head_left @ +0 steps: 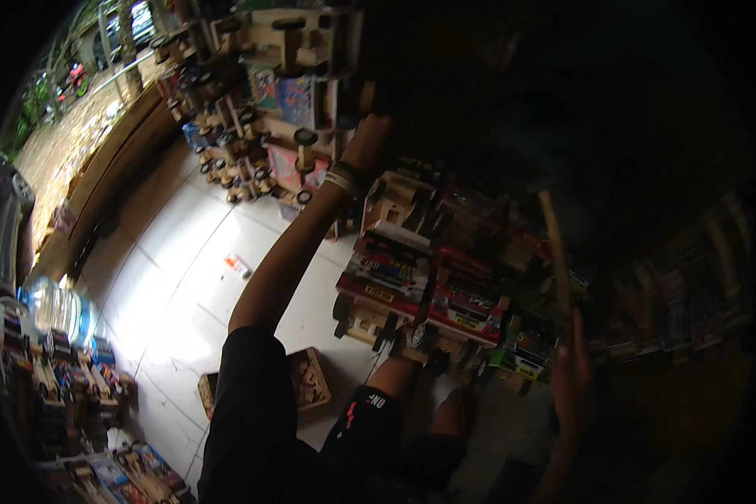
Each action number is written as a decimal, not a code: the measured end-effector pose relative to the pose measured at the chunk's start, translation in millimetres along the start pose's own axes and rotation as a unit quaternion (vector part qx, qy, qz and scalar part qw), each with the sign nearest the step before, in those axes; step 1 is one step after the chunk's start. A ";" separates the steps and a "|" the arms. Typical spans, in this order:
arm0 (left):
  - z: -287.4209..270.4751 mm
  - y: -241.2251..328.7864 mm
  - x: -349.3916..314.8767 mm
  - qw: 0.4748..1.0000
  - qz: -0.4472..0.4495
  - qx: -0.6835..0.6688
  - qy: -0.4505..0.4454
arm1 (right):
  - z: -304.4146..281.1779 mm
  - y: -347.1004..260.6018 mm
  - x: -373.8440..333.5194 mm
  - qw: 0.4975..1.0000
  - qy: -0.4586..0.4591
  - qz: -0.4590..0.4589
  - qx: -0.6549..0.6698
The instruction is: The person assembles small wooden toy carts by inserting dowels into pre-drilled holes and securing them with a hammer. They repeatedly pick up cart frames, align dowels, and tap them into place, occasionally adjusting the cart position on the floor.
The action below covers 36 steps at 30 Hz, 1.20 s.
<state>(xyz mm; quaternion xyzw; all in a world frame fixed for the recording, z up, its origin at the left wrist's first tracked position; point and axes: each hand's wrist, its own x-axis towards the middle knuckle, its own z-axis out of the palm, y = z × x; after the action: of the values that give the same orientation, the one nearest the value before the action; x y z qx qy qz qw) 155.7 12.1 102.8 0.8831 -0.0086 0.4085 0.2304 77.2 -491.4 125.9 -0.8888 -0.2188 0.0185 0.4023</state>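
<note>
My left hand (373, 141) reaches forward beside a tall stack of wooden toy trucks (290, 101); its fingers are lost in dark shadow. On the right, my right hand (572, 374) is closed round the lower end of a long, slim wooden stick (556, 244), which points upward. Between my arms lie several painted toy trucks (386, 273) with wooden bodies and black wheels, in red, white and black. A green toy truck (519, 353) sits close to my right hand.
A wooden box of small wood pieces (311, 382) rests on the white tiled floor (172, 269). A small white and orange item (237, 265) lies farther off. More toy trucks (76, 378) and a clear water jug (57, 309) stand at left. The right side is very dark.
</note>
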 end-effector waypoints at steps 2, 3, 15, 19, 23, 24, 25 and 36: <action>-36.9 15.1 -53.2 0.992 0.047 -0.080 0.087 | -10.7 19.8 -22.6 0.999 0.005 0.043 0.010; -54.0 16.9 -90.1 0.982 -0.039 -0.170 0.073 | -12.0 29.4 -34.2 0.996 0.029 0.054 0.067; -56.2 -0.4 -464.7 0.870 -0.479 0.089 -0.080 | -29.8 21.5 -83.1 0.975 0.158 0.151 0.026; -56.1 35.5 -477.8 0.838 -0.491 0.196 -0.132 | -25.4 9.6 -84.6 0.973 0.150 0.154 0.079; -25.1 64.1 -518.0 0.826 -0.452 0.207 -0.267 | -20.9 6.9 -86.0 0.976 0.142 0.151 0.070; -16.4 64.6 -530.3 0.806 -0.475 0.198 -0.292 | -20.8 6.9 -86.1 0.976 0.140 0.156 0.061; -8.0 64.4 -541.6 0.833 -0.433 0.249 -0.239 | -21.1 7.2 -86.4 0.976 0.138 0.154 0.062; -32.5 77.9 -501.0 0.847 -0.470 0.184 -0.164 | -19.8 15.5 -83.7 0.976 0.130 0.163 0.066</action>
<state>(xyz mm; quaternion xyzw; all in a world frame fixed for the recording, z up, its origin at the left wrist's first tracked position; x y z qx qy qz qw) -217.2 -130.8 -211.3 0.8618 0.4453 0.0943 0.2239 11.5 -548.1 116.1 -0.8789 -0.0149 -0.0174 0.4764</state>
